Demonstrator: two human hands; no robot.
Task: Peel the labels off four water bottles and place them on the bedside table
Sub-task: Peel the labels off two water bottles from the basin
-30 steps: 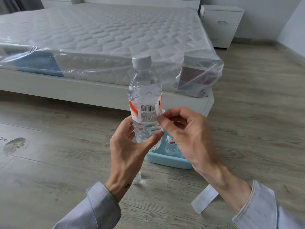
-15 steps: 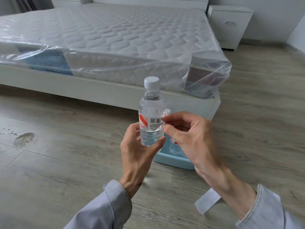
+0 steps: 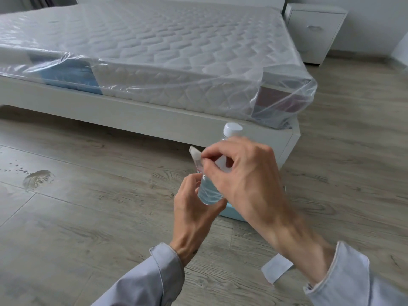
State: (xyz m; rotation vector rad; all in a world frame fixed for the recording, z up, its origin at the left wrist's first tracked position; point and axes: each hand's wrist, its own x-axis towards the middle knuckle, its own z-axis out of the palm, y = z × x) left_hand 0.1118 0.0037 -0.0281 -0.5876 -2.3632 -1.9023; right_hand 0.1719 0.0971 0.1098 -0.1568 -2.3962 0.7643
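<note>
A clear water bottle (image 3: 208, 191) with a white cap (image 3: 233, 128) stands upright in the air in front of me. My left hand (image 3: 194, 208) grips its lower body. My right hand (image 3: 240, 173) covers the bottle's middle and pinches a strip of its label (image 3: 196, 156), which sticks out to the left, lifted off the bottle. A peeled white label (image 3: 277, 268) lies on the floor by my right sleeve. The white bedside table (image 3: 315, 32) stands at the far right, beside the bed.
A bed with a plastic-wrapped mattress (image 3: 154, 47) fills the upper view. A light blue tray (image 3: 231, 214) sits on the wood floor behind my hands, mostly hidden. A wet patch (image 3: 37, 180) marks the floor at left.
The bottle has dropped lower and farther from me. My right hand has crossed over the bottle and pulled the label's edge free to the left.
</note>
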